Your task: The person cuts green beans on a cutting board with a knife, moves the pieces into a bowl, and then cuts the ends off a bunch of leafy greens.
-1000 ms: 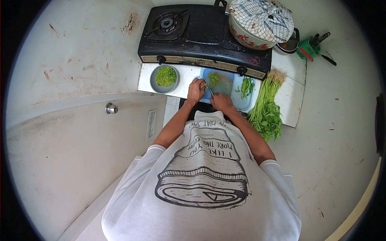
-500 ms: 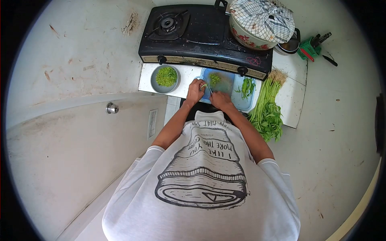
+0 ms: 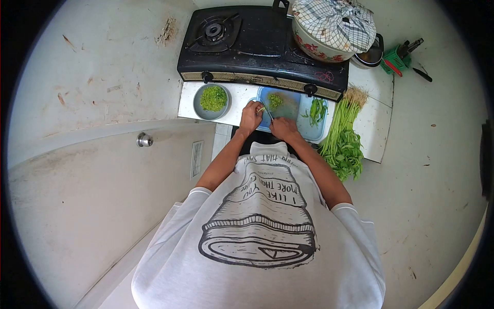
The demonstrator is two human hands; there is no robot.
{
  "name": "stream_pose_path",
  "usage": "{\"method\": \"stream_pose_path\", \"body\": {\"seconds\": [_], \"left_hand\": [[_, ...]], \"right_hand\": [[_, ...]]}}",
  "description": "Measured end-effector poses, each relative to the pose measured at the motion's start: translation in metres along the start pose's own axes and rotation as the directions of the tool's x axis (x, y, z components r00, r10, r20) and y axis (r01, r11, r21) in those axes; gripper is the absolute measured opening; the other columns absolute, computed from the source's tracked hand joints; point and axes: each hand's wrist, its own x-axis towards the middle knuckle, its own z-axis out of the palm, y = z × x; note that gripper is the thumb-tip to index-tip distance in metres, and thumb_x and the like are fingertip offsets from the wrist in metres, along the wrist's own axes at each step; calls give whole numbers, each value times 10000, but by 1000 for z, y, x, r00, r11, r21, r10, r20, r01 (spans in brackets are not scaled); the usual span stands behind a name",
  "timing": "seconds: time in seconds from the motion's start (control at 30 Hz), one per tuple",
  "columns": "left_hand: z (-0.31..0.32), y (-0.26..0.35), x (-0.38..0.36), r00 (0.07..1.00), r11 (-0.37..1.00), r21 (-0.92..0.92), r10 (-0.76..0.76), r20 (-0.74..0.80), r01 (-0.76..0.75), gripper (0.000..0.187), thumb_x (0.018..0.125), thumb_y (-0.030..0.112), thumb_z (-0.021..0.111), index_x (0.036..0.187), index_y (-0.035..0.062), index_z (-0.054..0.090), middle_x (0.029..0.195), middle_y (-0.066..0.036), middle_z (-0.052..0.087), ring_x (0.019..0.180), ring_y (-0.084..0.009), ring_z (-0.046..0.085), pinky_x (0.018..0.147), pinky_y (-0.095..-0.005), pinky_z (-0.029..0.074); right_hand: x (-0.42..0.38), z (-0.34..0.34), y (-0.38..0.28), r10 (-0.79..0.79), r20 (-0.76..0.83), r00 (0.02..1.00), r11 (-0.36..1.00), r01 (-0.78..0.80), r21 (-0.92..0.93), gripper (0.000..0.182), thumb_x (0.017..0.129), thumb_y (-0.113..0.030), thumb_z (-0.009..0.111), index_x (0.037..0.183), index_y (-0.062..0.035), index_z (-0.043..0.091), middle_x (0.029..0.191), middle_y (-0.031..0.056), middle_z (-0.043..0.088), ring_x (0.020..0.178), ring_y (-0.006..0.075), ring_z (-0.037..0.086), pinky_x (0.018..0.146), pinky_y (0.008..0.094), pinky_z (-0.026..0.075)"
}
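Observation:
My left hand [image 3: 250,116] is closed around green stems, whose light cut ends show at the fingertips over the left side of a blue cutting board [image 3: 289,105]. In my right hand [image 3: 283,128], also closed, is a knife [image 3: 268,113]; its blade points up and left, against or very near the stem ends. Just beyond the blade lies a small pile of chopped green stems [image 3: 275,100]. Some loose green leaves [image 3: 317,112] rest on the right part of the board. The knife's handle is hidden in my fist.
A grey bowl of chopped greens [image 3: 211,102] stands left of the board. To the right lies a bundle of leafy stalks with roots [image 3: 345,134]. Behind is a black gas stove [image 3: 257,41] carrying a cloth-covered pot [image 3: 329,49]. A green basket of utensils [image 3: 395,60] sits far right.
Both hands stay almost where they were. The knife blade has shifted very slightly at the stem ends, and the whole view has moved a little.

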Motion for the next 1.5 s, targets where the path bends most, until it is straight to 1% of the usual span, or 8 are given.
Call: {"method": "stream_pose_path", "body": {"seconds": [0.37, 0.57, 0.77, 0.87, 0.97, 1.17, 1.37, 1.5], "left_hand": [[0, -4, 1, 1000, 1000, 1, -9, 19, 9, 153, 812, -46, 694, 955, 7, 696, 880, -153, 633, 792, -318, 658, 746, -404, 539], [1, -2, -1, 1000, 1000, -6, 4, -4, -4, 147, 806, -53, 682, 937, 12, 697, 866, -149, 628, 780, -314, 652, 734, -397, 532], [3, -6, 0, 1000, 1000, -15, 4, -8, -4, 137, 812, -50, 690, 933, 14, 697, 860, -148, 628, 769, -312, 653, 732, -396, 534], [4, -9, 0, 1000, 1000, -22, -1, -10, 1, 135, 814, -45, 691, 935, 14, 698, 859, -148, 627, 768, -312, 654, 732, -397, 535], [3, -7, -1, 1000, 1000, -15, 7, -24, -8, 136, 815, -42, 692, 937, 16, 700, 861, -148, 630, 770, -309, 656, 730, -397, 535], [2, -8, 0, 1000, 1000, -1, -6, 4, 6, 133, 820, -43, 692, 942, 10, 699, 867, -142, 636, 769, -296, 653, 728, -391, 533], [5, -12, 0, 998, 999, -52, 8, -55, -11, 138, 815, -52, 688, 942, 2, 705, 840, -143, 643, 734, -261, 654, 712, -360, 546], [4, -12, 0, 999, 999, -47, -13, -47, 11, 120, 812, -52, 683, 920, -6, 707, 831, -143, 643, 727, -250, 657, 708, -351, 551]], "right_hand": [[-8, 10, 7, -36, -83, 996, 998, 40, 50, 387, 969, -322, 533, 921, -4, 747, 923, 270, 733, 868, 437, 726, 817, 532, 581], [-13, 6, 3, -64, -103, 993, 997, 69, 43, 399, 998, -319, 505, 941, -2, 740, 928, 259, 737, 863, 439, 725, 809, 534, 579], [3, 7, -1, -26, -88, 996, 996, 34, 86, 409, 992, -325, 502, 965, 4, 743, 951, 260, 740, 897, 434, 727, 833, 536, 575], [-4, -2, -1, -24, 21, 999, 999, 23, 44, 408, 994, -312, 494, 980, 7, 748, 993, 268, 738, 920, 436, 726, 854, 538, 570], [-10, -7, -2, 2, 63, 998, 1000, -1, -15, 403, 998, -313, 493, 990, -26, 776, 1019, 217, 755, 968, 396, 737, 848, 499, 581], [-1, -3, -8, 12, -19, 1000, 1000, -12, 15, 429, 1012, -313, 459, 990, -25, 776, 1026, 216, 756, 933, 397, 743, 841, 507, 583], [-14, -6, -3, 20, 21, 1000, 999, -21, 33, 406, 1005, -313, 483, 996, -20, 763, 1004, 237, 749, 932, 410, 737, 849, 528, 581], [-10, 4, 5, 21, -31, 999, 998, -19, 63, 396, 995, -315, 499, 987, -12, 754, 985, 244, 745, 919, 418, 732, 847, 535, 578]]}}
